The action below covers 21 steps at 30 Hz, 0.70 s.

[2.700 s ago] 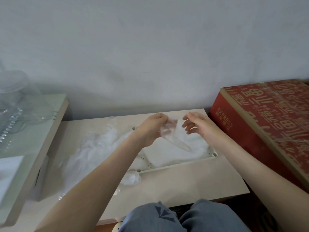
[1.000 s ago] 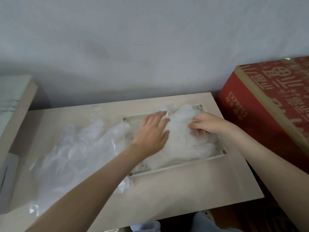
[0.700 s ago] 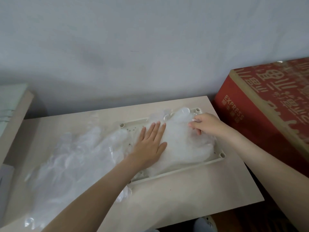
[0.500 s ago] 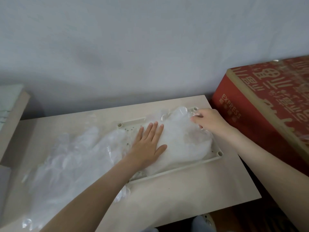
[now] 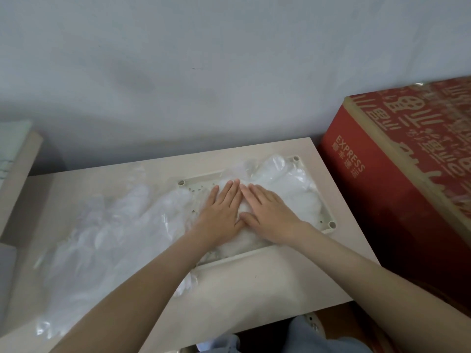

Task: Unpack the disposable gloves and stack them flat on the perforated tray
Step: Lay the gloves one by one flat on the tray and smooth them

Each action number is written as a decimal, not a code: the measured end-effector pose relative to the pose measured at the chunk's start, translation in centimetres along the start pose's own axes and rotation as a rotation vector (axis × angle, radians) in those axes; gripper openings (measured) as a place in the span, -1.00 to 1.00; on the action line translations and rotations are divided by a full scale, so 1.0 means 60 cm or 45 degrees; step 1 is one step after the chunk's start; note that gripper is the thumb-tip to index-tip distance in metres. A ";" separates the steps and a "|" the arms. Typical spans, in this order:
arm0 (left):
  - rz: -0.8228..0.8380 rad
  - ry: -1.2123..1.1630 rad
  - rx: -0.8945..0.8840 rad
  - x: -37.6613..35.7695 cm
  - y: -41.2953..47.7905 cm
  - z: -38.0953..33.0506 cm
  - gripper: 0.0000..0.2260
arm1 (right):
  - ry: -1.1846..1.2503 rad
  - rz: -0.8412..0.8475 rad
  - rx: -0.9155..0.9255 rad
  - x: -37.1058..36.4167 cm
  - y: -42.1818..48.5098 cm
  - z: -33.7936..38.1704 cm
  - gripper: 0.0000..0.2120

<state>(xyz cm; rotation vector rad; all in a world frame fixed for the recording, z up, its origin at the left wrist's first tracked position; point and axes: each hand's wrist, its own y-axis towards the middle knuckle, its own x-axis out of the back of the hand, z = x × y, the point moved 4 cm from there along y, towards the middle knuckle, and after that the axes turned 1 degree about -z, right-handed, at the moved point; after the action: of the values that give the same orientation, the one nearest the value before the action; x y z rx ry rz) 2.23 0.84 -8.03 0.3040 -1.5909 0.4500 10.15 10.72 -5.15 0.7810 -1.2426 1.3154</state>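
A cream perforated tray (image 5: 328, 226) lies on the right half of a pale wooden table (image 5: 280, 284). A stack of clear disposable gloves (image 5: 293, 189) fills the tray. My left hand (image 5: 221, 212) and my right hand (image 5: 270, 212) lie flat side by side on the stack, fingers straight, pressing it down. A loose heap of clear gloves (image 5: 107, 233) spreads over the table to the left of the tray. A small crumpled piece of clear plastic (image 5: 187, 285) sits by the tray's near left corner.
A large red cardboard box (image 5: 407, 174) printed with "EXPRESS" stands right against the table's right edge. A pale shelf or board edge (image 5: 17, 164) rises at the far left. A grey wall runs behind the table. My knees show below the front edge.
My right hand has left the tray's far right corner and now lies flat beside my left hand on the stack. The left hand has stayed flat on the gloves.
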 end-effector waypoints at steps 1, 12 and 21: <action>-0.045 -0.002 0.001 -0.003 -0.001 0.001 -0.28 | -0.030 0.028 -0.053 -0.010 -0.003 -0.012 -0.32; 0.006 -0.067 0.026 -0.004 -0.006 0.007 -0.08 | -0.132 0.056 -0.396 -0.006 -0.037 -0.105 -0.34; 0.102 -0.093 0.071 0.006 -0.013 0.009 -0.12 | -0.340 0.057 -0.478 0.047 -0.078 -0.131 -0.28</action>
<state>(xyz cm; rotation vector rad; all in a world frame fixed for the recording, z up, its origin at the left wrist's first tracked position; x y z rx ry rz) 2.05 -0.07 -7.61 0.3028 -1.6680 0.5514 15.84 18.17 -3.25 0.6735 -1.6696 0.9892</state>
